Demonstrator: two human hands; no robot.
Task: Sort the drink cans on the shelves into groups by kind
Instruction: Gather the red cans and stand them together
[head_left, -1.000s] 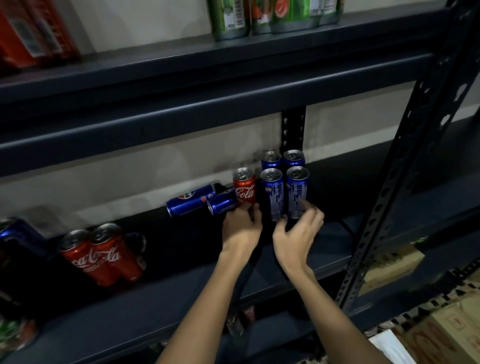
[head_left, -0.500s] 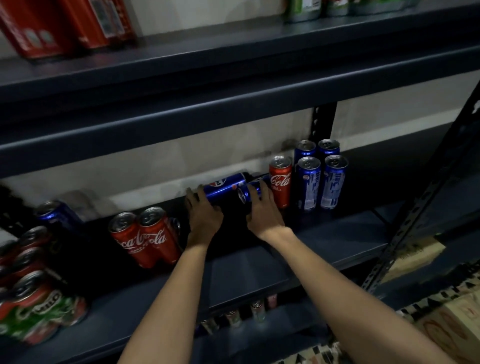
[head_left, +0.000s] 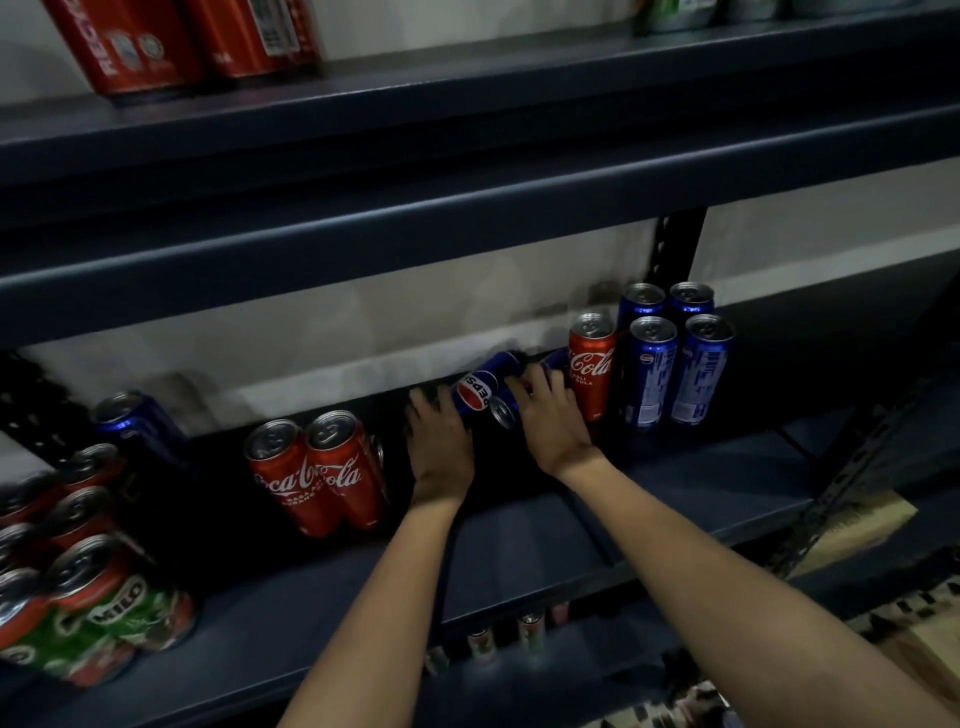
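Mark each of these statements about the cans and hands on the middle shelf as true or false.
1. Four blue cans stand upright in a block at the right. True.
2. The left hand grips a red can. False: it is on a blue can lying on its side, logo up.
3. A single red can stands right beside the upright blue block. True.
4. The right hand rests flat on the bare shelf. False: its fingers are curled over a second lying blue can.
5. The pair of red cans left of the hands lies flat. False: both stand upright.
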